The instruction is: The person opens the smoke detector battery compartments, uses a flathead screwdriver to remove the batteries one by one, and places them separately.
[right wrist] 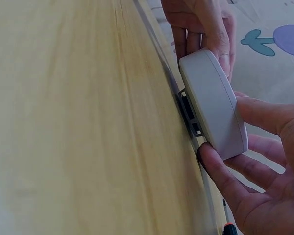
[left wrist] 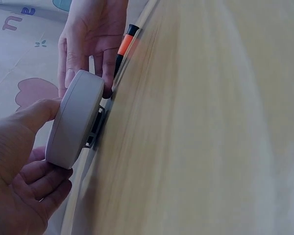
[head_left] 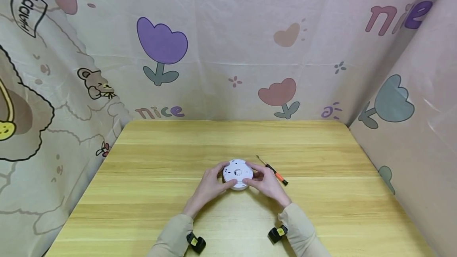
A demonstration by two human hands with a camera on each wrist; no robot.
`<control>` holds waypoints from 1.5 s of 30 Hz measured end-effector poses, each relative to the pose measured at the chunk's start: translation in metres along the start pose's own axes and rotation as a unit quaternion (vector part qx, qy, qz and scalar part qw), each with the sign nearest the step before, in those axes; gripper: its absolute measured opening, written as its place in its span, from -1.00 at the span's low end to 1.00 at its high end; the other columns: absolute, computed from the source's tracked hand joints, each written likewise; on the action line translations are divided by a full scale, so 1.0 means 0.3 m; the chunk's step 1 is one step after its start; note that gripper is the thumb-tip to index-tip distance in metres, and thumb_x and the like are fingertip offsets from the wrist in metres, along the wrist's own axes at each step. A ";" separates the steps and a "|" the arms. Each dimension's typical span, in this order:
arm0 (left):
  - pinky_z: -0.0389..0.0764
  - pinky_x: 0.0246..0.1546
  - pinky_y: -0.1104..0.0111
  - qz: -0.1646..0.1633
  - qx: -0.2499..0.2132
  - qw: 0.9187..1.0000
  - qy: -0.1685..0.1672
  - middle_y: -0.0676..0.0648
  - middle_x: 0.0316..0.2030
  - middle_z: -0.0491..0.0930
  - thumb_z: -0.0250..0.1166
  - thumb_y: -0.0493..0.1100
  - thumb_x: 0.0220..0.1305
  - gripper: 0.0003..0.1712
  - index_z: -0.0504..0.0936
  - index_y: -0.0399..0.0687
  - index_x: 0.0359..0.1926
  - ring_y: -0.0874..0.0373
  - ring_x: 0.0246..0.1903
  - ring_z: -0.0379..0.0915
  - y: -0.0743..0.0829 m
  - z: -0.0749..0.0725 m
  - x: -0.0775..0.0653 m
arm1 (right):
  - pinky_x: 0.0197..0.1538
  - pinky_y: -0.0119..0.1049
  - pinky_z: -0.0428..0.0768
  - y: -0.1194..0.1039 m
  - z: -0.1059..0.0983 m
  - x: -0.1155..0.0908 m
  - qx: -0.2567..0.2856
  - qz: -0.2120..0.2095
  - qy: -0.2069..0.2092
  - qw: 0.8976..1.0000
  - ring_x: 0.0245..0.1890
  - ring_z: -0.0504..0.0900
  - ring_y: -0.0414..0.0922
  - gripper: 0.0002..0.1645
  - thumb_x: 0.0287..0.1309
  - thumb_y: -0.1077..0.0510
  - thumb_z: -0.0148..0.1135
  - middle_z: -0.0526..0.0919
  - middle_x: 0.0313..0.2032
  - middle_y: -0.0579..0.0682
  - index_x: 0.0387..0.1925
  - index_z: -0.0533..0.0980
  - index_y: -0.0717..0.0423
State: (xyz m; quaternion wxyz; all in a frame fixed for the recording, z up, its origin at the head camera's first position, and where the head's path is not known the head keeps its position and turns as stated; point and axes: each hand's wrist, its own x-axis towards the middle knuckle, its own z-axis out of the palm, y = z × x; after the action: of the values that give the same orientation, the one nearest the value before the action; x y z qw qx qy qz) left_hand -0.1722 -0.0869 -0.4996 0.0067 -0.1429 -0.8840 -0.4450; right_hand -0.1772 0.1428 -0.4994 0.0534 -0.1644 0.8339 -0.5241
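Note:
A round white plastic device (head_left: 238, 173), shaped like a smoke detector, is held between both hands over the middle of the table. Its upper face has small slots and a round centre. My left hand (head_left: 210, 183) grips the left side, thumb on the near part of the face and fingers round the far rim. On the opposite side, my right hand (head_left: 265, 181) holds it in the same way. The left wrist view shows the smooth side wall of the device (left wrist: 73, 122) and a dark bracket (left wrist: 94, 128) below it, close over the table.
Just right of my right hand lies a small screwdriver (head_left: 280, 178) with an orange and black handle, its tip pointing away to the left. The wooden table (head_left: 160, 162) is bordered by printed curtains (head_left: 221, 31) at the back and sides. Black wrist cameras (head_left: 196, 243) sit at both cuffs.

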 end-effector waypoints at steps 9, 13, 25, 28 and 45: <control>0.47 0.36 -0.05 0.003 -0.003 1.000 -0.004 -0.24 0.23 0.60 0.51 0.08 0.13 -0.18 0.46 -0.16 0.33 -0.14 0.26 0.51 0.001 0.001 -0.002 | -0.16 -0.49 0.71 -0.002 0.004 0.002 -0.012 0.011 0.000 1.000 -0.13 0.76 0.03 -0.25 0.14 0.12 0.47 0.67 0.10 0.29 0.35 0.44 0.18; 0.49 0.35 -0.03 0.006 -0.002 1.000 -0.004 -0.25 0.23 0.60 0.52 0.07 0.12 -0.18 0.46 -0.18 0.32 -0.15 0.25 0.52 0.002 -0.002 -0.002 | -0.20 -0.47 0.72 -0.001 0.002 0.004 -0.019 0.006 -0.003 1.000 -0.17 0.76 0.00 -0.25 0.15 0.13 0.46 0.68 0.09 0.28 0.35 0.44 0.18; 0.52 0.33 -0.01 0.008 -0.004 1.000 -0.011 -0.29 0.24 0.58 0.51 0.07 0.12 -0.17 0.44 -0.21 0.32 -0.19 0.25 0.52 -0.003 -0.001 0.001 | -0.23 -0.47 0.72 -0.009 0.000 0.004 -0.030 -0.008 -0.008 0.999 -0.21 0.77 -0.02 -0.27 0.17 0.15 0.43 0.64 0.15 0.31 0.35 0.42 0.22; 0.52 0.33 0.00 0.010 -0.002 1.000 -0.013 -0.29 0.23 0.59 0.51 0.07 0.13 -0.18 0.45 -0.21 0.31 -0.19 0.25 0.53 -0.005 0.000 0.001 | -0.27 -0.47 0.71 -0.010 0.000 0.004 -0.033 -0.006 -0.007 0.999 -0.25 0.76 -0.06 -0.27 0.17 0.16 0.43 0.65 0.13 0.31 0.35 0.42 0.21; 0.50 0.35 -0.03 -0.003 0.009 1.000 -0.020 -0.26 0.24 0.59 0.47 0.18 0.15 -0.15 0.43 -0.18 0.32 -0.16 0.26 0.51 0.001 -0.003 0.001 | -0.43 -0.42 0.68 0.002 -0.007 0.005 -0.046 -0.025 -0.003 0.999 -0.40 0.68 -0.25 -0.27 0.15 0.16 0.44 0.67 0.11 0.32 0.33 0.44 0.23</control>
State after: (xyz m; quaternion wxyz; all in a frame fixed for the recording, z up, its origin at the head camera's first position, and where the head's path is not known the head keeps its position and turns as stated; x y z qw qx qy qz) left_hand -0.1725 -0.0874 -0.4989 -0.0108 -0.1494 -0.8884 -0.4340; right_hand -0.1793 0.1444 -0.4988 0.0348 -0.1888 0.8527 -0.4859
